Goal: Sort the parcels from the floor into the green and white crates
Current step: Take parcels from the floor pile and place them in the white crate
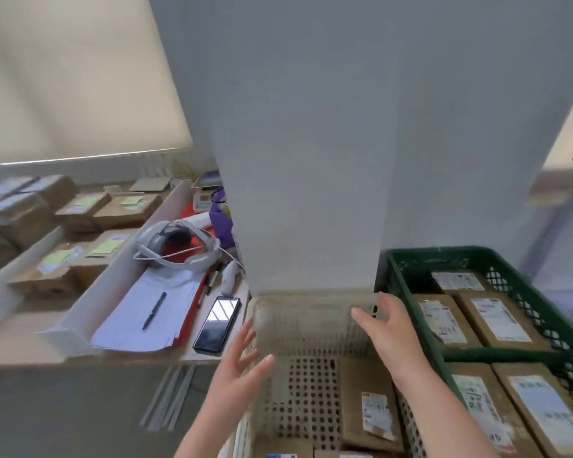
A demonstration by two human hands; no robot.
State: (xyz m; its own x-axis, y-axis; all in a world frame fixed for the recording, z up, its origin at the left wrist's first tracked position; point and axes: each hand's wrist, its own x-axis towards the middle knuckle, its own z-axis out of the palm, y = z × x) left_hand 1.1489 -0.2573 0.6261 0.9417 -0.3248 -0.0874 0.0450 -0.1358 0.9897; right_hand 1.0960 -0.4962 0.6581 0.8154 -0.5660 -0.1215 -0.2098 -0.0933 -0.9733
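A white perforated crate (311, 312) stands in front of me against a grey pillar, with a brown labelled parcel (371, 408) lying in it at the right. To its right is a green crate (411, 259) holding several brown labelled parcels (497, 319). My left hand (239, 365) hovers with fingers spread at the white crate's left rim and holds nothing. With fingers straight, my right hand (391, 328) is over the white crate's far right corner, also holding nothing.
A desk on the left carries papers with a pen (154, 310), a black phone (217, 323), a white headset (179, 247) and a purple bag (222, 219). Beyond a white divider, several brown boxes (80, 209) lie on shelves. The grey pillar (344, 143) rises behind the crates.
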